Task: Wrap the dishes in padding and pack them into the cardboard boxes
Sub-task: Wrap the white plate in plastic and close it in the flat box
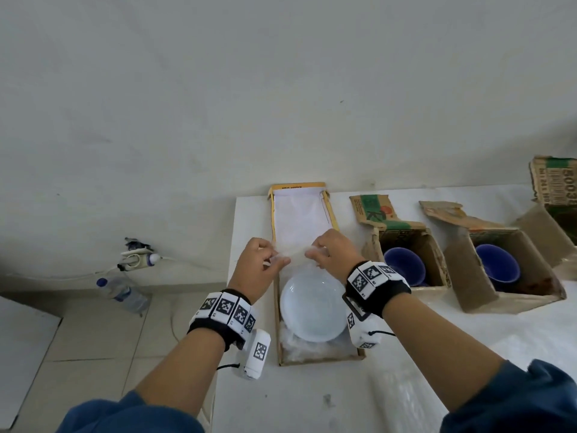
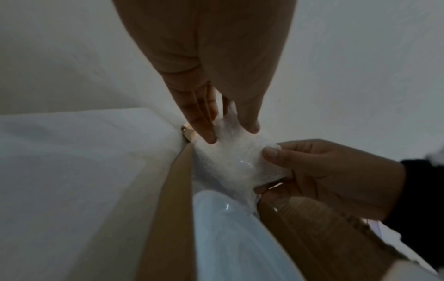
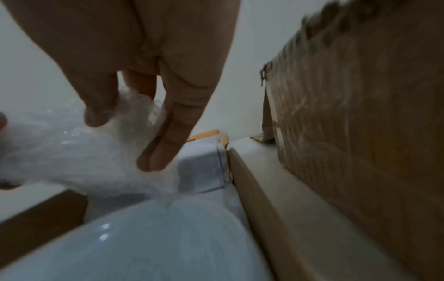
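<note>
A pale white plate (image 1: 313, 309) lies in a flat open cardboard box (image 1: 276, 323) near the table's left edge, on crumpled clear padding (image 1: 312, 348). Above the plate's far rim, my left hand (image 1: 268, 260) and right hand (image 1: 315, 253) each pinch one end of a sheet of clear bubble wrap (image 1: 296, 253) stretched between them. In the left wrist view the bubble wrap (image 2: 238, 161) sits between my left hand's fingers (image 2: 204, 129) and my right hand (image 2: 312, 167), with the plate (image 2: 240, 237) below. The right wrist view shows the wrap (image 3: 96, 155) over the plate (image 3: 144, 243).
The box's yellow-edged lid (image 1: 299, 207) stands open behind. Two brown cardboard boxes (image 1: 437, 254) (image 1: 468, 276) to the right hold blue bowls (image 1: 404, 264) (image 1: 496, 267). Another carton (image 1: 555, 182) sits far right. On the floor at left lie a water bottle (image 1: 121, 292) and a power strip (image 1: 137, 260).
</note>
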A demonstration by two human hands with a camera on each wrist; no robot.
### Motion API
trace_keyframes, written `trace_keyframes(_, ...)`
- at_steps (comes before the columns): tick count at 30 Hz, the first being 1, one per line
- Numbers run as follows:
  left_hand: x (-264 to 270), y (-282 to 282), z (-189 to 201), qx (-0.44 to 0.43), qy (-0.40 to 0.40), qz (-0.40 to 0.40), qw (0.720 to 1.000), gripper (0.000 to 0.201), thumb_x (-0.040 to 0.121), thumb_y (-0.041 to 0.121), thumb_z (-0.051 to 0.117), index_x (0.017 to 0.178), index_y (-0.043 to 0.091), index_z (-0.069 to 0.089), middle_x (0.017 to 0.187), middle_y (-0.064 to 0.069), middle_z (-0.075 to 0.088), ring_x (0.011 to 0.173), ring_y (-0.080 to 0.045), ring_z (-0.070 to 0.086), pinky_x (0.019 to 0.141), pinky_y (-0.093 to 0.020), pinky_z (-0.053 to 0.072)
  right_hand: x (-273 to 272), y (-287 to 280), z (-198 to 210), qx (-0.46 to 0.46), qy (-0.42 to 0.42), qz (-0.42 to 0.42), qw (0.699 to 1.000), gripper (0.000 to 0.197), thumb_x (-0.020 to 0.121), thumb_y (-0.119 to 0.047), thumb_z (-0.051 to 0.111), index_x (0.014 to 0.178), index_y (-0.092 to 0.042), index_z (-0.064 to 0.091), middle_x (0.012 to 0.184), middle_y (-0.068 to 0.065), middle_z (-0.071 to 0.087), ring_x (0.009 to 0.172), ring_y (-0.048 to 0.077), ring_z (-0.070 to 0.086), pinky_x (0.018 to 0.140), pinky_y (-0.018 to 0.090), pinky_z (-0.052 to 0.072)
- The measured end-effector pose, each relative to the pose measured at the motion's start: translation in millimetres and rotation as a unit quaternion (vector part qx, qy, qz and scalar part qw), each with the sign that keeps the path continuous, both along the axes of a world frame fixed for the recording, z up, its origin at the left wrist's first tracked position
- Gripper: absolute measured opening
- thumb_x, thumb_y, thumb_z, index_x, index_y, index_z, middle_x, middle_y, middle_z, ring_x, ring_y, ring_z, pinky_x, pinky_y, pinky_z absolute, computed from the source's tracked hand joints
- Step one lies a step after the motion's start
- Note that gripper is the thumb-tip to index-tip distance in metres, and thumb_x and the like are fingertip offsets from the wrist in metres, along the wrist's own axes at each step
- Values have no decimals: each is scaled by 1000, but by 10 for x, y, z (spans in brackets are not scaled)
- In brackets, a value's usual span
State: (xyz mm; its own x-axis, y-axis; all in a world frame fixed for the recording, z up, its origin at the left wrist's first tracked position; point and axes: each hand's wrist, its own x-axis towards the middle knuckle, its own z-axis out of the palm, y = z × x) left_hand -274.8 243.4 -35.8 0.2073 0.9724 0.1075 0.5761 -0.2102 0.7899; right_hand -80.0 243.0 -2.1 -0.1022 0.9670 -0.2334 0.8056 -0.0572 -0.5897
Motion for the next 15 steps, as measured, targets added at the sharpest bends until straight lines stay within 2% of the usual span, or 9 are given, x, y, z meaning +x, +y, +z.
trace_keyframes(2, -6, 9, -70, 1, 51, -11, 999, 18, 86, 28, 66, 87, 10, 64, 95, 3, 50, 78, -3, 50, 72, -12, 41, -43, 9, -69, 1, -33, 11, 999, 27, 92, -32, 56, 108, -10, 56, 107, 10, 58, 99, 26, 56, 78, 27, 40)
trace_keyframes(3, 2, 9, -89, -5, 74, -16, 997, 18, 86, 28, 66, 94, 13, 61, 93, 4, 52, 78, -6, 51, 73, -18, 43, -62, 8, -80, 12, -46, 4, 999, 28, 91, -32, 57, 110, -12, 52, 105, 8, 57, 95, 25, 56, 78, 29, 42)
trace_keyframes(6, 48, 12, -139, -8, 143, -23, 989, 27, 86, 27, 64, 108, 18, 52, 91, 5, 54, 85, -15, 52, 74, -28, 45, -125, 67, -105, 48, -111, -10, 993, 28, 89, -30, 60, 106, -14, 46, 96, 5, 48, 82, 23, 50, 70, 31, 43)
trace_keyframes(8, 78, 43, -189, 36, 191, -32, 980, 24, 85, 23, 64, 107, 16, 58, 98, 1, 51, 96, -19, 47, 80, -28, 43, -182, 138, -148, 64, -147, 19, 987, 18, 90, -21, 59, 101, -11, 49, 102, 7, 45, 86, 23, 47, 74, 32, 46)
trace_keyframes(10, 116, 83, -212, 56, 206, -34, 976, 24, 80, 14, 67, 104, 12, 62, 104, -4, 49, 101, -22, 43, 84, -30, 42, -219, 183, -197, 59, -162, 39, 984, 13, 91, -13, 55, 102, -7, 51, 111, 10, 42, 87, 25, 52, 75, 32, 49)
trace_keyframes(13, 174, 134, -248, 88, 244, -76, 963, 21, 77, 5, 64, 97, 12, 64, 99, -5, 58, 96, -26, 51, 80, -32, 36, -195, 190, -274, 24, -161, 61, 985, 17, 91, -5, 48, 107, -7, 52, 114, 10, 47, 93, 28, 56, 70, 28, 38)
trace_keyframes(15, 174, 145, -288, 101, 279, -118, 948, 16, 84, 10, 55, 94, 15, 66, 96, -2, 63, 97, -26, 54, 80, -32, 28, -147, 156, -325, 2, -151, 82, 985, 22, 90, -4, 45, 110, -10, 52, 115, 8, 51, 102, 27, 55, 74, 28, 35)
